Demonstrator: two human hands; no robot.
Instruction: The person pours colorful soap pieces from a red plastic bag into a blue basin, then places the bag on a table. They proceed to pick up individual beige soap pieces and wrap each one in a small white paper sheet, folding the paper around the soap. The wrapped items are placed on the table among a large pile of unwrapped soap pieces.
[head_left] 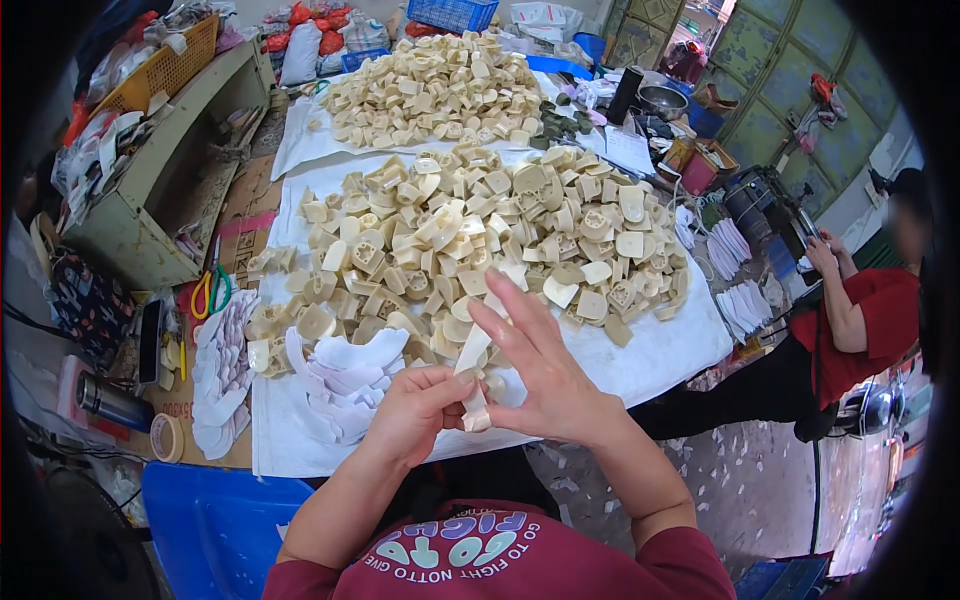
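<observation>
My left hand point(428, 402) is closed, its thumb and fingers pinching a curved white strip point(475, 348). The strip rises from the pinch toward the heap behind it. At its lower end is a small cream piece point(477, 420), partly hidden by my fingers. My right hand point(550, 378) is open with its fingers spread upward; its thumb tip is at the cream piece. Just left of my left hand lies a fanned stack of curved white pieces point(350, 375). Beyond both hands spreads a large heap of cream, heel-shaped plastic blocks point(480, 225).
A second heap of blocks point(435, 90) stands farther back on the white-covered table point(690, 350). At left are scissors point(212, 285), a tape roll point(167, 438), a flask point(112, 402) and a metal shelf point(150, 215). A person in red point(850, 320) works at right. A blue chair point(215, 520) stands lower left.
</observation>
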